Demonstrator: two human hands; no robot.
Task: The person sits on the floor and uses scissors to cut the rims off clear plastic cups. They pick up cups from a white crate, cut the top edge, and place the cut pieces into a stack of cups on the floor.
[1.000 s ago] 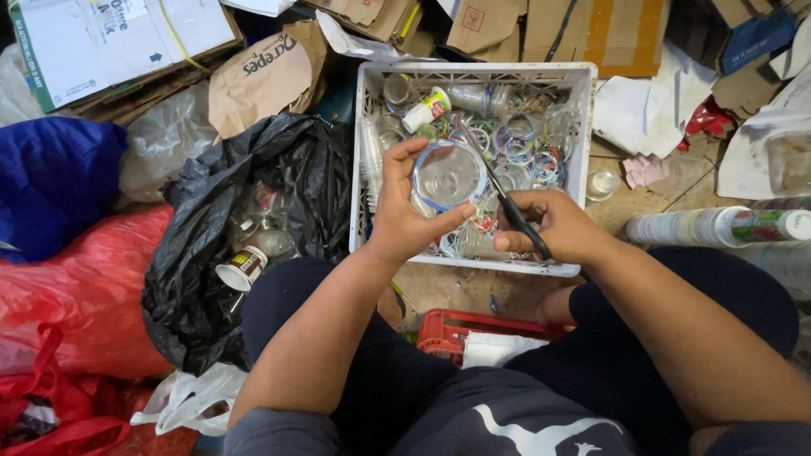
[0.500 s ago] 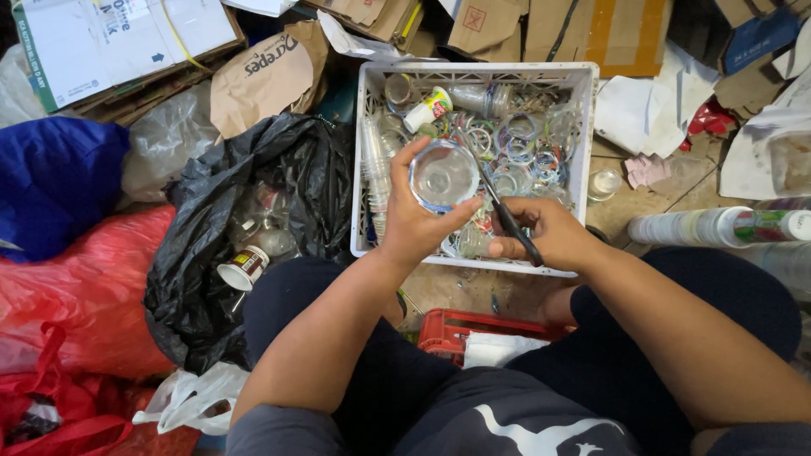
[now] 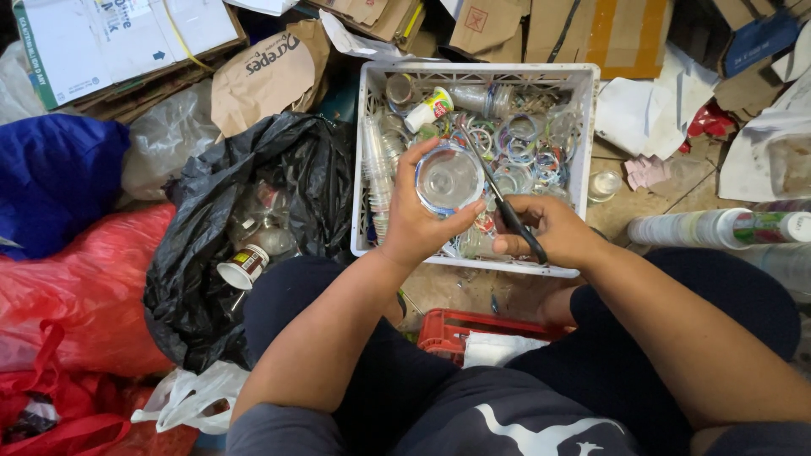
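left hand (image 3: 418, 224) grips a clear plastic cup (image 3: 449, 178) over a white crate (image 3: 583, 135); right hand (image 3: 549, 230), closed around scissors (image 3: 505, 205), risks nicking fingers at the rim.

I see a tiled brown floor (image 3: 667, 190) carrying a white slatted plastic crate (image 3: 583, 135), a crumpled black plastic bag (image 3: 203, 279), red plastic bags (image 3: 76, 287) and flattened cardboard boxes (image 3: 541, 29).

Scissors (image 3: 507, 207) handles hidden in right hand (image 3: 549, 232); blue bag (image 3: 51, 177) cut off — left edge
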